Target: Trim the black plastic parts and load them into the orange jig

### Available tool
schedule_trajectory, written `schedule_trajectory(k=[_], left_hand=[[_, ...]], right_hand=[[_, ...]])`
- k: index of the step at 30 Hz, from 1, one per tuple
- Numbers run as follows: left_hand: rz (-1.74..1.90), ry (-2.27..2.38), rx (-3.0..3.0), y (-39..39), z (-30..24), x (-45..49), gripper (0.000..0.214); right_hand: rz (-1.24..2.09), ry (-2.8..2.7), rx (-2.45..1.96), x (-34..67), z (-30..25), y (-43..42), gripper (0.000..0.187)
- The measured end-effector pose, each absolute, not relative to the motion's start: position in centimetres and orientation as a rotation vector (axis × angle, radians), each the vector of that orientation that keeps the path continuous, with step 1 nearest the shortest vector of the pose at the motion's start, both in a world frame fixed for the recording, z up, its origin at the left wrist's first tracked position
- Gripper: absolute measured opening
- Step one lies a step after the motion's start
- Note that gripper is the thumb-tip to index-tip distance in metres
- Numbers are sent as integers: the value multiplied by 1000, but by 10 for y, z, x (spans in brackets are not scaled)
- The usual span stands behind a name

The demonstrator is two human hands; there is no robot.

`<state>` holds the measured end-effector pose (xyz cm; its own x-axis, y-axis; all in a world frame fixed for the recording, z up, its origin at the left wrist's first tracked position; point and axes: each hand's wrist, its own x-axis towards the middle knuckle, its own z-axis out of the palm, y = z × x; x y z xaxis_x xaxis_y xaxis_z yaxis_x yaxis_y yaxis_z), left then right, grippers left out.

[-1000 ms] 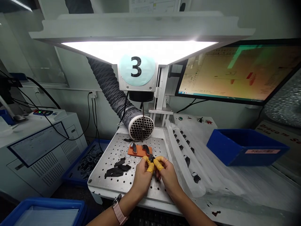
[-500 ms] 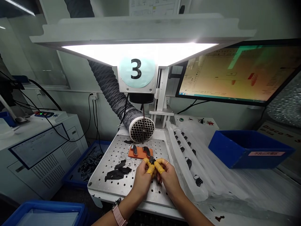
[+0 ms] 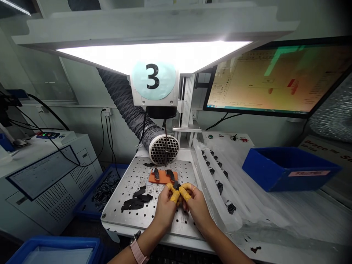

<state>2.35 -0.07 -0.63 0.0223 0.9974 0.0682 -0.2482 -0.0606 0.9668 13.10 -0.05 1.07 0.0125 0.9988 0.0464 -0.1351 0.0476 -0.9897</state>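
My left hand [image 3: 167,203] and my right hand [image 3: 191,200] meet over the front of a perforated metal plate [image 3: 154,222]. Yellow tape or finger covers wrap several fingertips. Pinched between both hands is a small black piece [image 3: 176,184], its lower part hidden by the fingers. Just beyond it lies an orange block [image 3: 162,178] bearing a black-and-silver part [image 3: 156,174] at left and a curved black part [image 3: 170,175] at right. Several flat black pieces [image 3: 135,202] lie to the left of my left hand.
Above hangs a bright lamp panel [image 3: 154,57]. A ribbed hose [image 3: 126,106] ends in a round grille behind the orange block. At right, small patterned parts [image 3: 231,207] sit on white foam strips beside a blue bin [image 3: 291,172]. A keyboard [image 3: 178,256] lies at the front edge.
The view has shifted slightly. Both hands stay together, holding the small black piece in nearly the same spot; it shows a little more above the fingertips.
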Motion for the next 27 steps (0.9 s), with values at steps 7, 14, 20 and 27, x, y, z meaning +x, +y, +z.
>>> schedule_trajectory(k=[7,14,20,27], left_hand=[[1325,979,1092,-1,-7,23,16],[1326,973,1105,0,-8,22,11],[1319,982,1082,0,-7,23,15],[1318,963,1079,-1,-5,23,11]], right_hand=[[1229,-1123,-1072,131,9,1,23],[1231,-1115,-1069,130,9,1,25],[1235,-1108,-1078,129,11,2,26],[1238,-1110,-1078,130,12,0,24]])
